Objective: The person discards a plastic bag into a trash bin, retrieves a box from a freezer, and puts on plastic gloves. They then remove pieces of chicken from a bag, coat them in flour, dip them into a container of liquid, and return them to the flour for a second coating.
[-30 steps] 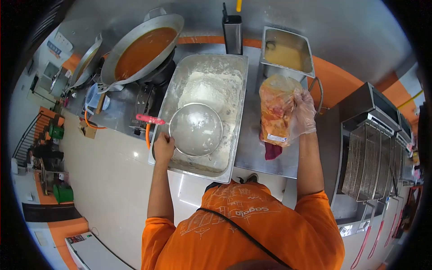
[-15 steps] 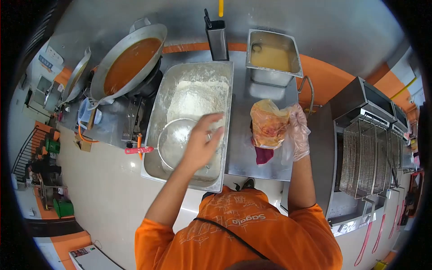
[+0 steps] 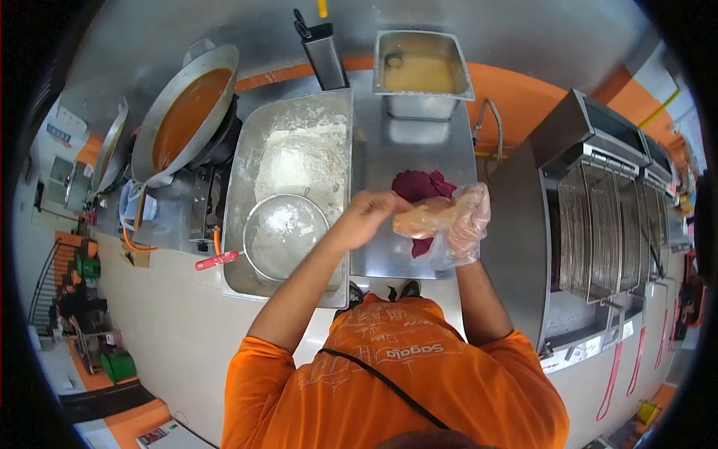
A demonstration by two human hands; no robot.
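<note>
A clear plastic bag of reddish, raw-looking meat [image 3: 426, 221] is held above the steel counter [image 3: 374, 251]. My right hand [image 3: 471, 223], in a transparent plastic glove, grips the bag on its right side. My bare left hand [image 3: 368, 218] has its fingers curled at the bag's left edge, its fingertips partly hidden. Beneath and behind the bag lies a crumpled maroon cloth [image 3: 420, 183]. To the left, a round sieve with a red handle [image 3: 286, 236] rests in a deep steel tray [image 3: 230, 202] of white flour [image 3: 299, 165].
A steel container of yellowish liquid [image 3: 422, 105] stands at the back. A wok of orange-brown oil [image 3: 191, 116] sits at the left, near a dark knife holder [image 3: 325, 60]. Wire fryer baskets [image 3: 598, 232] hang at the right.
My left hand has moved right from over the sieve to the bag. The bag has been tipped and lowered, and more of the maroon cloth shows. The view has shifted.
</note>
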